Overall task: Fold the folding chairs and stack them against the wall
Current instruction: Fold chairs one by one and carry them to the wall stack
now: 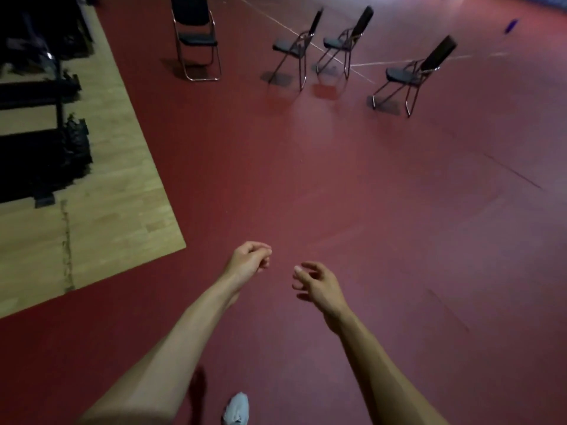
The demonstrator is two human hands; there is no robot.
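Both arms reach fwd over the red floor (306,179), nothing in either hand. Left hand (250,260): fingers loosely curled in twd the thumb, empty. Right hand (319,283): fingers relaxed, slightly spread & bent, empty, just beside the left w/ a small gap between them. All 4 folding chairs stand unfolded at the far end of the red floor, well apart from the hands: far-left chair (196,41) w/ its back twd the camera, near the wood floor edge; second chair (293,47) & third chair (340,42) close together, side-on, by a thin white floor line (362,75); far-right chair (411,73) a bit nearer, also side-on. Black seats & backs, metal tube frames. Left side: light wood floor (107,210) w/ dark racks or gear (30,142) on it, too dim to ID. White shoe (236,407) at bottom edge, between the forearms. Small blue object (511,26) top right, blurred.
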